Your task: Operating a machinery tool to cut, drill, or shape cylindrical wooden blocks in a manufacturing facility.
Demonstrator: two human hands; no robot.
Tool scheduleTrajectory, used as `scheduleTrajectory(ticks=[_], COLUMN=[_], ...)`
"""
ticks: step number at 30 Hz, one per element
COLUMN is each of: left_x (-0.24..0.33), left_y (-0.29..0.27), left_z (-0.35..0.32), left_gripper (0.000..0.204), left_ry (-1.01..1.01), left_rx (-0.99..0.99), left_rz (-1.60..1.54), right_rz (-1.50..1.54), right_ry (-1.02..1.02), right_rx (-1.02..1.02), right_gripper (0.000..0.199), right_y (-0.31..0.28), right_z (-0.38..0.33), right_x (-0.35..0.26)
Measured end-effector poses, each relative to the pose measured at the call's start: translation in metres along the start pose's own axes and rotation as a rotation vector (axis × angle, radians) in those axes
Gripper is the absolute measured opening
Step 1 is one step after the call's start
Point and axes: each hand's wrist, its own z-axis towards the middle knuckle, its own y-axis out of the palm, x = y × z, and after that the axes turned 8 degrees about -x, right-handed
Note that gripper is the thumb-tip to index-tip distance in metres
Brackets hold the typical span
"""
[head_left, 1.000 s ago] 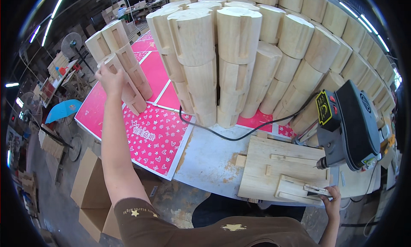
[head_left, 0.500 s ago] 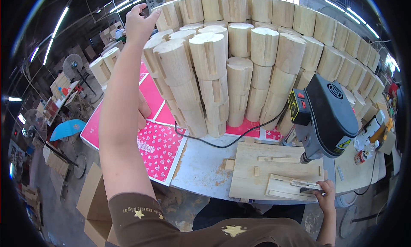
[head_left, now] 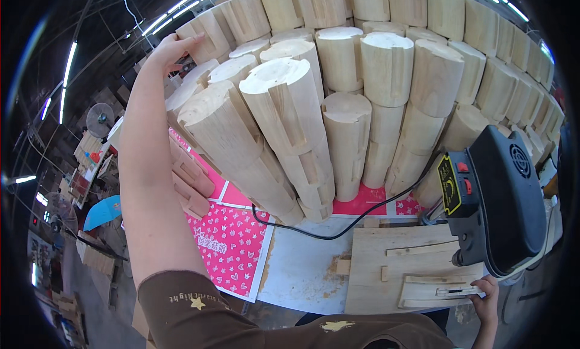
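Bench: cyl. R of L hand

Up top, a dark roof, and here come the lights: a slim tube light glowing at left, twin bright runs of overhead tubes near top centre, another pair blazing at far right! Down the left side, a round-caged pedestal fan stands near a cluttered side table. Below, a blue umbrella, a second fan beside it, and grey floor underneath.
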Motion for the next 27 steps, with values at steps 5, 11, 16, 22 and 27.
scheduleTrajectory(ticks=[5,11,16,22,27], left_x=[0.005,0.039,0.059,0.061,0.044], left_y=[0.0,-0.031,-0.042,0.097,0.241], left_z=[0.008,-0.051,-0.196,-0.341,-0.402], left_gripper=[0.071,0.048,0.04,0.039,0.044], left_ry=[0.051,0.628,0.835,0.565,0.31], left_rx=[0.053,0.52,0.51,0.031,-0.62], left_rz=[-0.004,-0.37,-0.578,-0.565,-0.396], right_rz=[0.05,-0.039,-0.062,-0.09,-0.162], right_ry=[0.015,-0.069,-0.163,-0.336,-0.458], right_rx=[-0.02,-0.004,0.001,0.0,-0.076], right_gripper=[0.039,0.036,0.036,0.035,0.031], right_y=[0.001,-0.001,-0.002,0.007,0.008], right_z=[0.007,0.003,0.002,0.008,0.036], right_x=[-0.003,-0.003,0.002,-0.001,-0.007])
